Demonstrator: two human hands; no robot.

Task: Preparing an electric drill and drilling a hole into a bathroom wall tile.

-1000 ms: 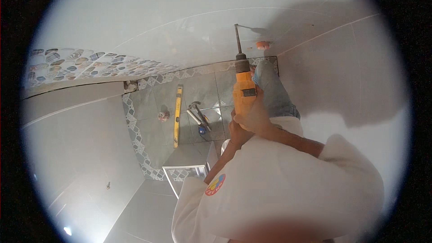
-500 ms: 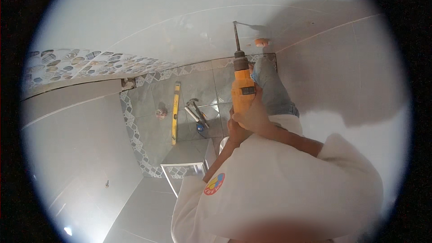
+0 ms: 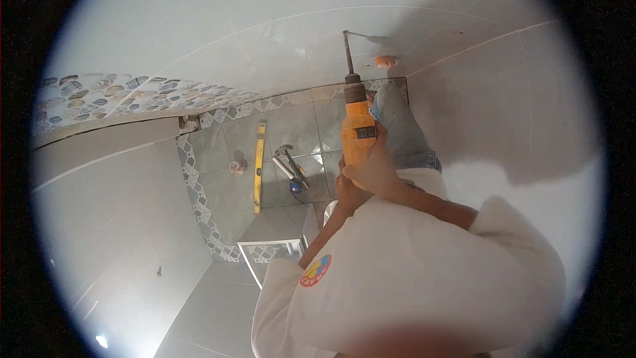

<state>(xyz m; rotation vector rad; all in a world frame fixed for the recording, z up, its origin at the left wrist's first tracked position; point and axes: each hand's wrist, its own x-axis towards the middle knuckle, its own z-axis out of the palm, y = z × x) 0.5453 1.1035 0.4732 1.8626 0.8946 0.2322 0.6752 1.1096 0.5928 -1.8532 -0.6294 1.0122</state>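
A yellow-orange power drill with a dark chuck points away from me, up toward the pale wall. Its long drill bit meets the wall at the tip and casts a thin shadow to the right. Around the rear of the drill my right hand is closed, covering the handle. My left hand grips the drill from the left and below, close against the right one; some of its fingers are hidden.
On the tiled floor lie a yellow spirit level, a claw hammer, a small blue tool and a crumpled lump. A grey-topped stool stands left of me. An orange-rimmed round fitting sits on the wall, right of the bit.
Almost nothing differs. The drill and both hands hold the same place, with the bit's tip still at the same spot on the wall.
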